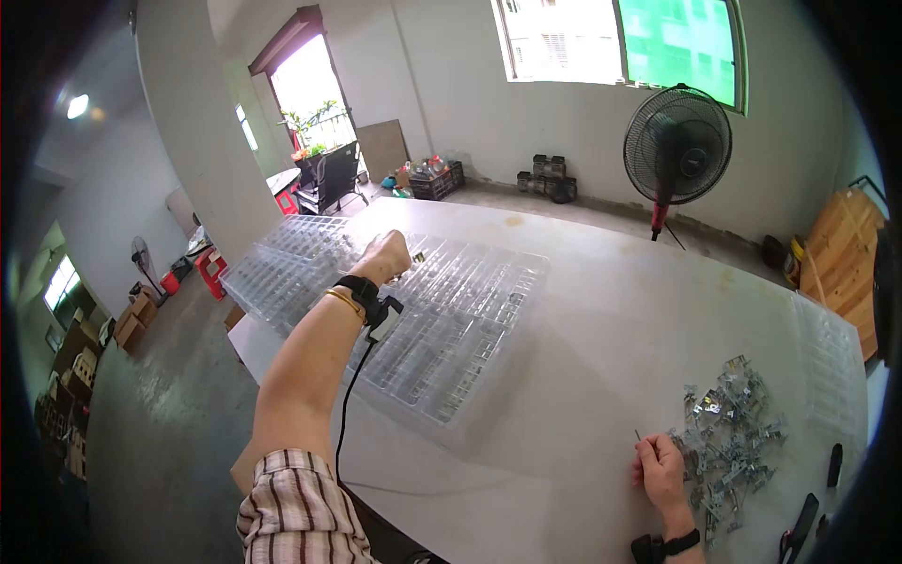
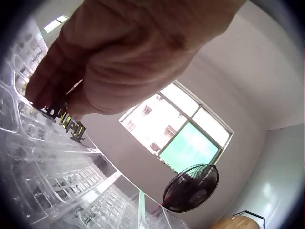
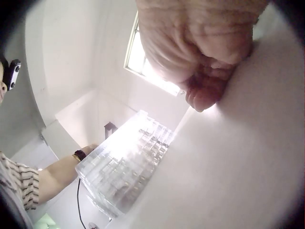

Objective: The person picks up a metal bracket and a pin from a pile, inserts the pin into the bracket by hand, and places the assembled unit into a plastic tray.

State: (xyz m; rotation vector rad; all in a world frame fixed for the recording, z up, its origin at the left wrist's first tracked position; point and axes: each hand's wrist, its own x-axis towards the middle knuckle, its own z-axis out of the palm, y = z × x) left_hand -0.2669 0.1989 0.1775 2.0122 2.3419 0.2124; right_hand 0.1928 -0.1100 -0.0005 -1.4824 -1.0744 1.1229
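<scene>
My left hand (image 1: 383, 258) reaches over the far part of a clear plastic compartment tray (image 1: 474, 324). Its fingers and thumb pinch a small metal fitting (image 2: 72, 128), which pokes out below the fingertips, close over the compartments. Many of the compartments hold small metal pieces. On the right of the table, my right hand (image 1: 662, 470) rests beside a heap of small metal fittings (image 1: 728, 442). Between its thumb and curled fingers a thin dark pin-like piece (image 1: 638, 435) sticks up. In the right wrist view, the palm hides what those fingers hold.
Another clear compartment tray (image 1: 287, 268) adjoins on the left, and one more (image 1: 832, 362) lies at the table's right edge. Black-handled scissors (image 1: 799, 526) and a small black object (image 1: 835, 465) are near the heap. A standing fan (image 1: 678, 146) is beyond the white table (image 1: 583, 376). A cable (image 1: 341, 423) trails from the left wrist.
</scene>
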